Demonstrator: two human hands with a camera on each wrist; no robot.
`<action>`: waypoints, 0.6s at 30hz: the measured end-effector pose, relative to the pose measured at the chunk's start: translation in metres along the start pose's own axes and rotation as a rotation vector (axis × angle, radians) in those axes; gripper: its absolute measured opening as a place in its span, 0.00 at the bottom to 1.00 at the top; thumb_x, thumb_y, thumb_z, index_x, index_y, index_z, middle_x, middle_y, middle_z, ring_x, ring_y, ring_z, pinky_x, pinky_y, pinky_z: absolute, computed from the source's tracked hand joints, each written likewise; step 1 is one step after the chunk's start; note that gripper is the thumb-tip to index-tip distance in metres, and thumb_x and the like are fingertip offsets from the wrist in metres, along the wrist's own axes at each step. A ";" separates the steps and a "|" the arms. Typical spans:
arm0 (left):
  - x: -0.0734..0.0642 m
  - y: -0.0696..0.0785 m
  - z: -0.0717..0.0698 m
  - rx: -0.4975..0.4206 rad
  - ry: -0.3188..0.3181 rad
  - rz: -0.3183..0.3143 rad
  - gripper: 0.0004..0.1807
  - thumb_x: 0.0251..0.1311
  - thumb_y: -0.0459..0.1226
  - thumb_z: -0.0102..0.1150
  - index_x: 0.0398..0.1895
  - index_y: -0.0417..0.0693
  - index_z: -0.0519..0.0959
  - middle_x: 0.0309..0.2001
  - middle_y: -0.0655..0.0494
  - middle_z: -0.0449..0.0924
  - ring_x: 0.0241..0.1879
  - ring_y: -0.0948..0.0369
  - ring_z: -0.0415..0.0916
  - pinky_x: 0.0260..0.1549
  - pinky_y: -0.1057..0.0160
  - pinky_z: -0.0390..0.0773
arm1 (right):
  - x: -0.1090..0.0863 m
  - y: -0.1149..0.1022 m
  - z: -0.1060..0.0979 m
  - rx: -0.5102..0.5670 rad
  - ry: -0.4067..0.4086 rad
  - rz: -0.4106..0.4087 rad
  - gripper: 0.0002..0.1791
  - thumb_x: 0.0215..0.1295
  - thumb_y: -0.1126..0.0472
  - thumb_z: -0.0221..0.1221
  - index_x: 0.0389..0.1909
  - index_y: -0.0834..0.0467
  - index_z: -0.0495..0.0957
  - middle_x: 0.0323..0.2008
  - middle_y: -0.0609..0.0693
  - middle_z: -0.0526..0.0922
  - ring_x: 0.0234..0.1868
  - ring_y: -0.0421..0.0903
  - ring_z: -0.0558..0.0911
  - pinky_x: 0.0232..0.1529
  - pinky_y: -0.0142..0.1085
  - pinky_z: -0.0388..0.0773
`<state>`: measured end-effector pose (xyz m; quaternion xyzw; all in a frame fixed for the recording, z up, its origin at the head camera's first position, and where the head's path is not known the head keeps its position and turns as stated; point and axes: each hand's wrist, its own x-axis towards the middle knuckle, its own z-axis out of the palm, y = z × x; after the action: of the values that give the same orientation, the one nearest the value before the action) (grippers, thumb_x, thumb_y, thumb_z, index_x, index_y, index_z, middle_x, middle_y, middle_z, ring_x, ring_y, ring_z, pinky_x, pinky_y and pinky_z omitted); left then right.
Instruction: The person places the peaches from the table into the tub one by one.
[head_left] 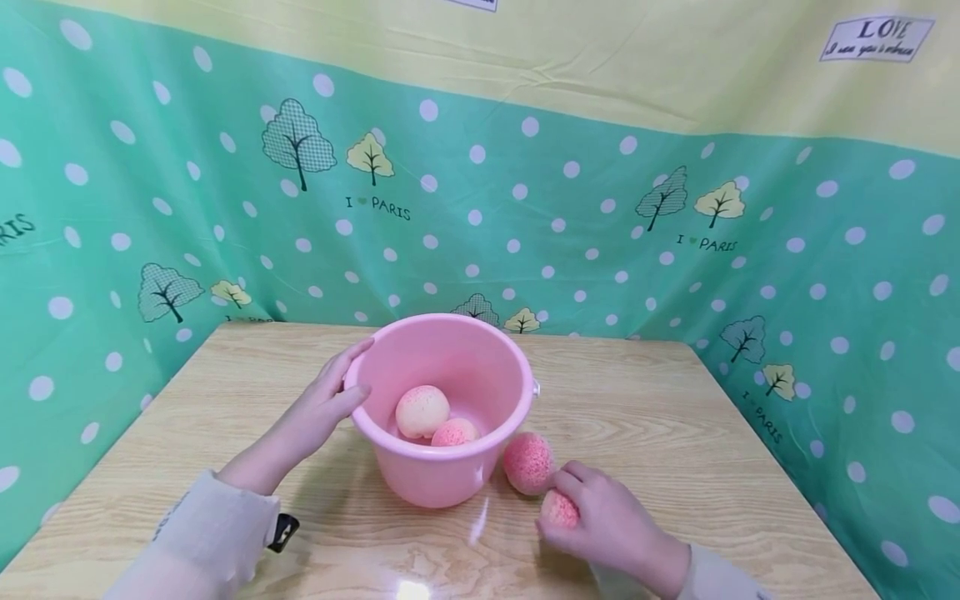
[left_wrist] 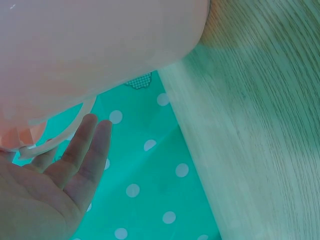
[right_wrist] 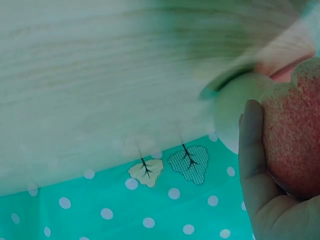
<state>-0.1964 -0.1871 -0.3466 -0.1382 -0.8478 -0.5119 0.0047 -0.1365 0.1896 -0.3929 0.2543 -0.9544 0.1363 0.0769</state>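
A pink bucket [head_left: 442, 475] stands on the wooden table with two pink-and-cream peaches inside, a pale one [head_left: 422, 411] and a pinker one [head_left: 454, 432] partly hidden by the rim. My left hand [head_left: 324, 406] holds the bucket's left rim, its thumb over the edge; in the left wrist view several fingers [left_wrist: 90, 160] extend beside the pale bucket handle [left_wrist: 60, 137]. To the right of the bucket, my right hand [head_left: 603, 517] grips a peach [head_left: 559, 509], shown red and speckled in the right wrist view. Another peach [head_left: 528, 463] rests between that hand and the bucket.
The light wooden table [head_left: 742, 500] extends around the bucket. Behind and beside it hangs a green dotted cloth [head_left: 487, 250] printed with trees. A small black object [head_left: 282, 532] shows at the left cuff.
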 end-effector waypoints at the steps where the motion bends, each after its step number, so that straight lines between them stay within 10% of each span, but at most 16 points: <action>1: 0.000 0.000 0.000 0.000 -0.001 0.000 0.35 0.72 0.43 0.45 0.79 0.58 0.49 0.77 0.43 0.47 0.71 0.42 0.57 0.62 0.37 0.67 | 0.001 0.000 -0.002 -0.003 -0.005 0.007 0.19 0.52 0.43 0.68 0.41 0.48 0.82 0.37 0.38 0.80 0.35 0.34 0.78 0.37 0.33 0.80; 18: 0.000 -0.001 -0.001 -0.017 -0.006 -0.015 0.35 0.72 0.44 0.45 0.79 0.60 0.49 0.78 0.44 0.47 0.70 0.43 0.58 0.61 0.40 0.68 | 0.004 -0.005 -0.023 -0.034 0.074 -0.007 0.16 0.50 0.46 0.68 0.39 0.48 0.83 0.37 0.37 0.80 0.35 0.35 0.79 0.38 0.34 0.80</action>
<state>-0.1970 -0.1879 -0.3472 -0.1335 -0.8445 -0.5186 -0.0029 -0.1361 0.1905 -0.3694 0.2510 -0.9523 0.1288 0.1167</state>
